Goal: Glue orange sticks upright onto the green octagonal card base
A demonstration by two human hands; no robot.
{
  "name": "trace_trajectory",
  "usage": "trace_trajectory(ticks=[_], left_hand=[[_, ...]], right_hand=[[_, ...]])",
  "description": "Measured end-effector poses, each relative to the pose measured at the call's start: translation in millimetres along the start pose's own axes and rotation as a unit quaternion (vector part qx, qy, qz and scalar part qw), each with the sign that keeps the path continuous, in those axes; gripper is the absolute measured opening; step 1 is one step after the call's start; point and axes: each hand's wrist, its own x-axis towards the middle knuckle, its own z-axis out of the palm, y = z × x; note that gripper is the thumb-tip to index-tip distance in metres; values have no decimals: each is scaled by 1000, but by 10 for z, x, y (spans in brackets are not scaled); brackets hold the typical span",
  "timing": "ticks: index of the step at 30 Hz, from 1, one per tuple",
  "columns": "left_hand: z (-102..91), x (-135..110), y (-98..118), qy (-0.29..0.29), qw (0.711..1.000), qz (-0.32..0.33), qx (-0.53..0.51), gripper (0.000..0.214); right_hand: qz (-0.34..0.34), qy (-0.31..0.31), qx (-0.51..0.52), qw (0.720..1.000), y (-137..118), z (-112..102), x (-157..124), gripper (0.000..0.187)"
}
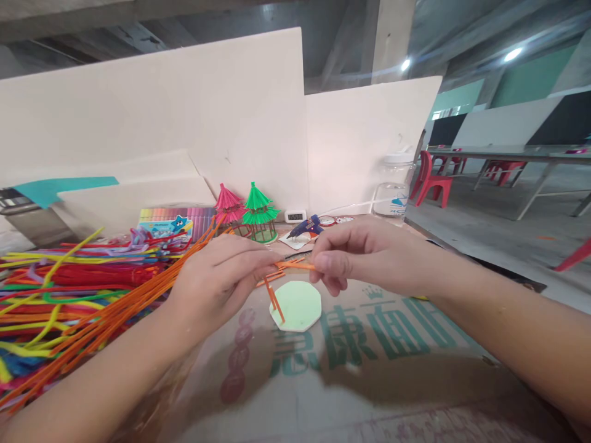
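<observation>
My left hand [221,271] pinches one end of a short orange pipe cleaner [295,265]. My right hand [355,253] grips its other end, so the piece stretches level between my fingertips. Below lies a pale green octagonal board [300,306]; two orange pipe cleaner pieces [274,301] stick up at its left edge. Behind my fingers are more short orange pieces [271,279], partly covered by the hands. A long orange pipe cleaner bundle [124,304] runs beside and behind my left hand.
Heaped multicoloured pipe cleaners [41,307] cover the left side. At the back stand a green-roofed model pavilion [259,212], a pink one [229,203], a blue glue gun [305,227], a small clock [295,216], a marker set [173,221] and a clear bottle [392,184]. Printed cardboard [369,394] lies underneath.
</observation>
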Motion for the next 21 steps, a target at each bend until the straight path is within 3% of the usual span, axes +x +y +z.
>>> trace_trajectory(ticks=[5, 9, 11, 13, 15, 17, 21], left_hand=[[31, 5, 5, -42, 998, -40, -15, 14], [30, 4, -84, -72, 983, -162, -51, 21], [30, -6, -173, -83, 969, -223, -69, 24], [38, -20, -266, -85, 955, -263, -103, 27], [50, -35, -339, -74, 945, -286, -141, 28], [61, -49, -389, -58, 939, -295, -166, 28], [71, -68, -449, -44, 939, -290, -177, 23]], right_hand=[[14, 17, -34, 999, 23, 8, 46, 22], [10, 75, -21, 997, 178, -127, 137, 19], [24, 113, -69, 991, 354, -270, 200, 19], [80, 150, -192, 966, 579, -429, 269, 19], [152, 182, -338, 911, 824, -571, 341, 20], [186, 198, -384, 882, 1066, -680, 418, 28], [213, 229, -393, 865, 1500, -821, 599, 32]])
